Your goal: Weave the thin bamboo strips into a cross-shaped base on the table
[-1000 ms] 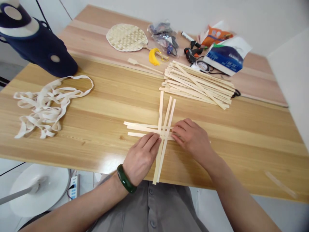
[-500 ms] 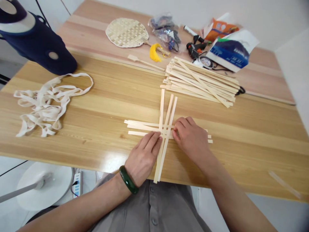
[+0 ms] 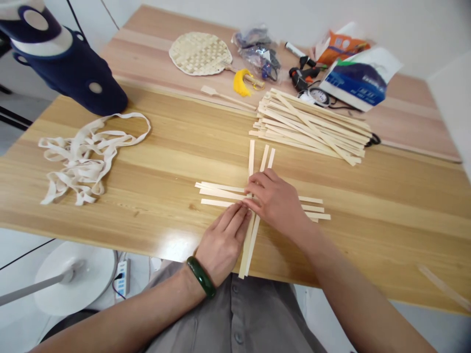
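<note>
Several thin pale wooden strips lie crossed (image 3: pixel 224 192) on the wooden table (image 3: pixel 165 147) near its front edge, three running across and three running away from me. My left hand (image 3: pixel 222 242), with a green bangle on the wrist, lies flat with fingers together, pressing the crossing from the near left. My right hand (image 3: pixel 274 201) rests over the crossing, its fingertips bent down onto the strips at the middle. A loose pile of the same strips (image 3: pixel 312 128) lies behind, to the right.
A tangle of white ribbon (image 3: pixel 86 157) lies at the left, beside a dark blue object (image 3: pixel 69 68). At the back are a woven round fan (image 3: pixel 200 53) with a yellow tassel, a plastic bag, a glue gun (image 3: pixel 303 76) and packets. A single strip (image 3: pixel 443 287) lies at the right front.
My right hand has slid left over the crossing, uncovering the right ends of the cross strips. My left hand stays pressed on the strips. The view has shifted a little.
</note>
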`<state>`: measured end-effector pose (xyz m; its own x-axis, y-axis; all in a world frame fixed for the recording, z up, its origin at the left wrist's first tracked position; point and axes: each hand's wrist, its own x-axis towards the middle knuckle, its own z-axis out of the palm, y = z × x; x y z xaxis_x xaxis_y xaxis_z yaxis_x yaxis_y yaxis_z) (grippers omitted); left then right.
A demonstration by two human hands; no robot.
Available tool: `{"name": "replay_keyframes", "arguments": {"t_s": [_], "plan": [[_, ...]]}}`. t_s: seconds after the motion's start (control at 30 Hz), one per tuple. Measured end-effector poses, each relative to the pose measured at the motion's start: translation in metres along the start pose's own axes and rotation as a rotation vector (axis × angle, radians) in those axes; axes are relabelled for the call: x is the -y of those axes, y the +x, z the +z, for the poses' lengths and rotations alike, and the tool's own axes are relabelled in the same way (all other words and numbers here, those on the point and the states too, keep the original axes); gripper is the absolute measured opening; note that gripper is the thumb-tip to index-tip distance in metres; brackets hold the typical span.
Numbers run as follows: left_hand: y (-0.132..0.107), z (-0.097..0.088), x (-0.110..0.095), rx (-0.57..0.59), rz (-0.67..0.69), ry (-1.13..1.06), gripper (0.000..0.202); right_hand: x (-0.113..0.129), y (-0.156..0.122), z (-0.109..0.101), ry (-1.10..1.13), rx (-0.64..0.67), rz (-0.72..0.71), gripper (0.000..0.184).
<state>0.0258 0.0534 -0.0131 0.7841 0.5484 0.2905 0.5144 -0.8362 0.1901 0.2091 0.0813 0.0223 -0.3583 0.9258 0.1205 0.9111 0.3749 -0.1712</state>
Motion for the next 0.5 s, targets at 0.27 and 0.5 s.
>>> {"name": "replay_keyframes", "arguments": {"t_s": [0.27, 0.5], "plan": [[-0.003, 0.003, -0.002, 0.012, 0.002, 0.048, 0.04, 0.006, 0.017, -0.005, -0.119, 0.201, -0.078, 0.008], [-0.004, 0.004, -0.004, 0.005, 0.018, 0.045, 0.041, 0.003, 0.02, -0.004, -0.103, 0.207, -0.052, 0.007]]}}
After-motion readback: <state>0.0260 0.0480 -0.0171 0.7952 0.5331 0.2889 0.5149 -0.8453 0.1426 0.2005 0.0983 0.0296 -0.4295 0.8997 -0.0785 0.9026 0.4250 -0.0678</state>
